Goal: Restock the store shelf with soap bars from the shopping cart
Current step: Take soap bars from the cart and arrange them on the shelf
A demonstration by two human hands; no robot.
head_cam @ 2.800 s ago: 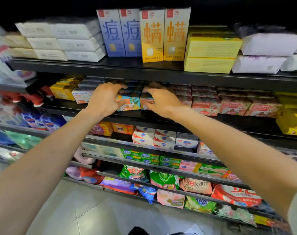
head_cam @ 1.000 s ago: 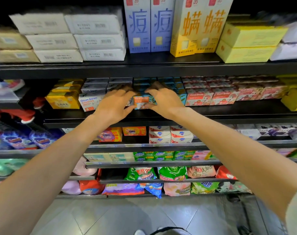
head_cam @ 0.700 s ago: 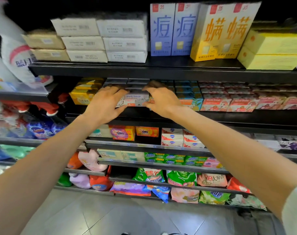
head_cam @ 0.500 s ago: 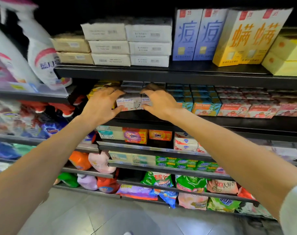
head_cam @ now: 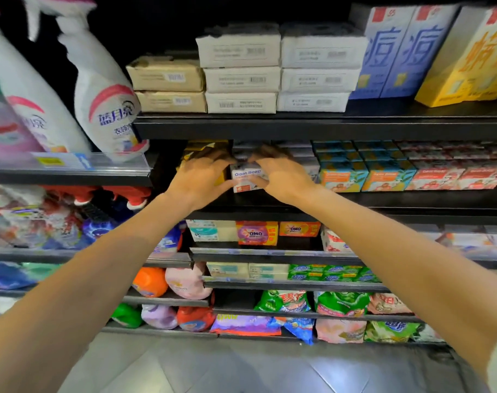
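Fingers of both hands, left hand (head_cam: 202, 177) and right hand (head_cam: 281, 177), curl around a white "Goat Soap" box (head_cam: 247, 178) on the dark shelf (head_cam: 412, 198). Fingertips reaching behind it are shadowed; smaller print on the box blurs.

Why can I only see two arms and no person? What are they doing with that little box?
The camera sits on the person's head and looks forward and down, so you see only their arms reaching out. They are standing at a store shelf. The left hand and the right hand are on either side of a white box that says Goat Soap, holding it at the front of the shelf. Next to it are blue soap boxes and red soap boxes in rows. Above are stacks of white boxes, and to the left, spray bottles. Lower shelves hold more packets. The shopping cart is not in the picture.
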